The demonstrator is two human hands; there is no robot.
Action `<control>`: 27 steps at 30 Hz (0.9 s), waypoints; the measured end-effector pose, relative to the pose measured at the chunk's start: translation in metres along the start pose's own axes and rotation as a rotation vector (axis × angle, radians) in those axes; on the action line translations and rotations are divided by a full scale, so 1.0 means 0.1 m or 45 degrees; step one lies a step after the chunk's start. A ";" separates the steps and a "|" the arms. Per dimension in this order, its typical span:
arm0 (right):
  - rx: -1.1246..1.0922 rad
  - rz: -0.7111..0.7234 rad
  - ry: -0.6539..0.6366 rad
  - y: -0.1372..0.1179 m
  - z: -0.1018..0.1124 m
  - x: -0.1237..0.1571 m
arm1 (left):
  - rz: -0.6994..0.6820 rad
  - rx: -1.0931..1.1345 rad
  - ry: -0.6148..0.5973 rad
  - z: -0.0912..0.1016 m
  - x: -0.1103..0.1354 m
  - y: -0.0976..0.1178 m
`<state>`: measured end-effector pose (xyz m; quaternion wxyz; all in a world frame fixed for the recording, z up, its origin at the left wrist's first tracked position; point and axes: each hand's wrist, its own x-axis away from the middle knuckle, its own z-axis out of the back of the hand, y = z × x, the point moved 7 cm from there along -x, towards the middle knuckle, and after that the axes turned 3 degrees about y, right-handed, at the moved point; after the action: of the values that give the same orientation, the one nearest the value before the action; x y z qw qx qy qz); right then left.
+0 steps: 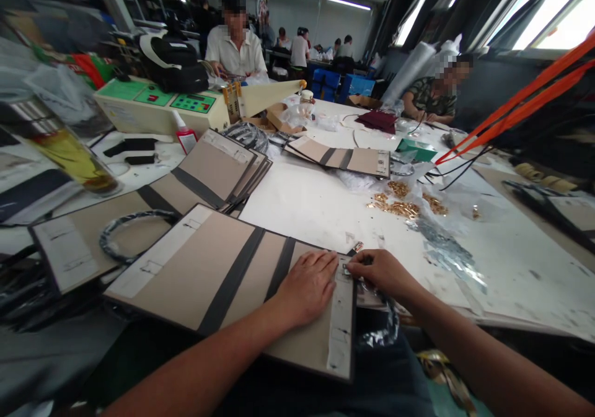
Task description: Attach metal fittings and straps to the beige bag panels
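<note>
A beige folding panel [186, 274] with dark fold strips and pale end strips lies across my lap and the table edge. My left hand [307, 287] rests flat on its right part, fingers stretched out. At the panel's right pale strip [341, 324], my right hand [379, 271] is closed in a pinch by a small metal piece. What the fingertips grip is too small to make out. A plastic-wrapped handle loop [390, 324] hangs below my right hand. Another wrapped loop [105, 237] lies on a similar panel [121, 222] to the left.
Gold metal pieces [400, 209] and flat silver strips [449, 253] lie on the white table [302, 203]. More panels [344, 157] are stacked farther back. A bottle [69, 150], a red glue bottle [186, 135] and a machine [162, 104] stand left. Two people sit across the table.
</note>
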<state>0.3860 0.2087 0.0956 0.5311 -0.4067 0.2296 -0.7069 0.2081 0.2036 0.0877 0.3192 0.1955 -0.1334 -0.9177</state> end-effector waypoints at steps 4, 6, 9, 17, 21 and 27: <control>-0.002 0.018 -0.017 -0.06 -0.03 -0.02 | -0.003 0.007 0.002 -0.02 0.01 -0.02; -0.016 0.022 -0.015 -0.06 -0.06 -0.04 | -0.004 0.010 0.009 -0.03 0.01 -0.02; 0.007 0.032 -0.007 -0.01 -0.12 -0.10 | -0.007 0.012 0.018 -0.03 0.02 -0.02; 0.175 0.068 0.054 0.08 -0.15 -0.17 | -0.024 -0.009 0.045 0.00 0.03 0.00; 0.202 0.065 0.082 0.07 -0.12 -0.15 | -0.032 -0.029 0.051 0.00 0.02 0.01; 0.035 0.037 -0.024 0.07 -0.09 -0.07 | -0.033 -0.035 0.039 -0.01 0.02 0.01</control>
<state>0.3837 0.2122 0.0828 0.5491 -0.4025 0.2208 -0.6984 0.2071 0.2015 0.0869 0.3118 0.2068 -0.1135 -0.9204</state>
